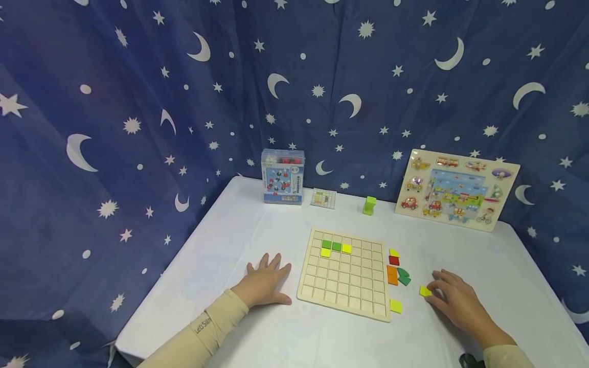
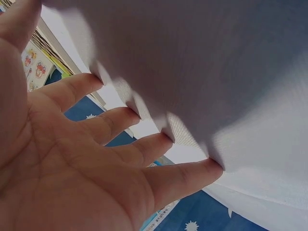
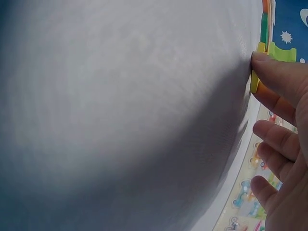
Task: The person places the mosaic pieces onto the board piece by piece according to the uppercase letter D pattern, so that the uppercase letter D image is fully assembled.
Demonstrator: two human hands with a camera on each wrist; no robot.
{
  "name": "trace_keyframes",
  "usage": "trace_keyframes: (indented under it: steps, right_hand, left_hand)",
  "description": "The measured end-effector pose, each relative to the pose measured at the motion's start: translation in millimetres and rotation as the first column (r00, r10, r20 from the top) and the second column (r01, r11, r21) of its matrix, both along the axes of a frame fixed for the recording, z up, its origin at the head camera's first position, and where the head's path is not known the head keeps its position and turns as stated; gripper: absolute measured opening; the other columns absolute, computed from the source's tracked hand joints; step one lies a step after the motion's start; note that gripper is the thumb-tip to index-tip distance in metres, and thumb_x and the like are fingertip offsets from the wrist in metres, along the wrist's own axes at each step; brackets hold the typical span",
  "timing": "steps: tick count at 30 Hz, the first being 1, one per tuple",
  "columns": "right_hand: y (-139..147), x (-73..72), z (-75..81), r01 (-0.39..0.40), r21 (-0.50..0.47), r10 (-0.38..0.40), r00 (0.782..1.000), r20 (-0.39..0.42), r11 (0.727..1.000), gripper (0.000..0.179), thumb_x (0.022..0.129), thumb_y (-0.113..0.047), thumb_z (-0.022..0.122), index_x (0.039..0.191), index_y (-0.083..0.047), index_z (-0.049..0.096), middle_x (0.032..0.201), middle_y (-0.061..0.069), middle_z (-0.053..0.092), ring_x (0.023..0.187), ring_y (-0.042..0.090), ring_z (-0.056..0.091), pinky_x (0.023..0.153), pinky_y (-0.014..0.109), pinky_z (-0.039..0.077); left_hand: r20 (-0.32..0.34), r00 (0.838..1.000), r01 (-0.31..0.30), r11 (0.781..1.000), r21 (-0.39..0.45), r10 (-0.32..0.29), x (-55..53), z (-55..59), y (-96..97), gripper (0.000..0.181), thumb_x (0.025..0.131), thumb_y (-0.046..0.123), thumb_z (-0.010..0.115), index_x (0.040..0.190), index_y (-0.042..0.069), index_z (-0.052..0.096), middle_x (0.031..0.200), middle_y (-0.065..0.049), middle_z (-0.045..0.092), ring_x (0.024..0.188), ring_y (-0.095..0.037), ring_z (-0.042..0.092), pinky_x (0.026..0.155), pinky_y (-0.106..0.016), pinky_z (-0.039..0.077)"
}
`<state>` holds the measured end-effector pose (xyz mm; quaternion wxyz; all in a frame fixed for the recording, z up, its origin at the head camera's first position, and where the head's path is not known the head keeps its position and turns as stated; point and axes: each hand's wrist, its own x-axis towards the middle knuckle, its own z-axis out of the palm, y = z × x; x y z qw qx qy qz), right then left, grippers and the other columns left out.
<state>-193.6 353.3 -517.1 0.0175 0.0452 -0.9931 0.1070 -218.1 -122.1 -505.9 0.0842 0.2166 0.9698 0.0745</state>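
While curled, right hand [image 1: 455, 302] around tile [image 1: 425, 291]

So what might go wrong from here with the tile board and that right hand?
The yellow tile might slip, since the right hand pinches only its edge. If that hand moves toward the board, it could brush the loose green pieces lying between. The left hand rests beside the board and might nudge it.

Board [image 1: 344, 289] on table [image 1: 216, 240] — loose tiles [image 1: 392, 275] right, box [image 1: 282, 179] behind
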Motion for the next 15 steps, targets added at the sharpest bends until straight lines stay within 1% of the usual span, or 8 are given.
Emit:
trace_keyframes:
  steps: [10, 15]
  right_hand:
    - [-0.9, 2.6, -3.3, 0.020, 0.006, -0.020, 1.000, -0.004, 1.000, 0.024, 0.076, -0.022, 0.084, 0.093, -0.008, 0.073, 0.132, 0.033, 0.052, 0.129, 0.052, 0.036, 0.102, 0.072, 0.027]
    - [-1.4, 2.9, -3.7, 0.011, 0.008, -0.011, 1.000, -0.028, 1.000, 0.024, 0.075, -0.020, 0.084, 0.093, -0.008, 0.073, 0.132, 0.032, 0.053, 0.129, 0.052, 0.037, 0.102, 0.072, 0.027]
  left_hand:
    - [0.003, 1.000, 0.009, 1.000, 0.014, -0.009, 4.6, 2.7, 0.2, 0.093, 0.073, 0.066, 0.072, 0.146, 0.014, 0.049, 0.155, -0.024, 0.036, 0.139, -0.056, 0.029, 0.093, -0.081, 0.031]
    - [-0.005, 1.000, 0.011, 1.000, 0.030, -0.010, 6.3, 6.2, -0.2, 0.092, 0.073, 0.065, 0.073, 0.146, 0.013, 0.050, 0.154, -0.025, 0.037, 0.139, -0.057, 0.029, 0.093, -0.081, 0.030]
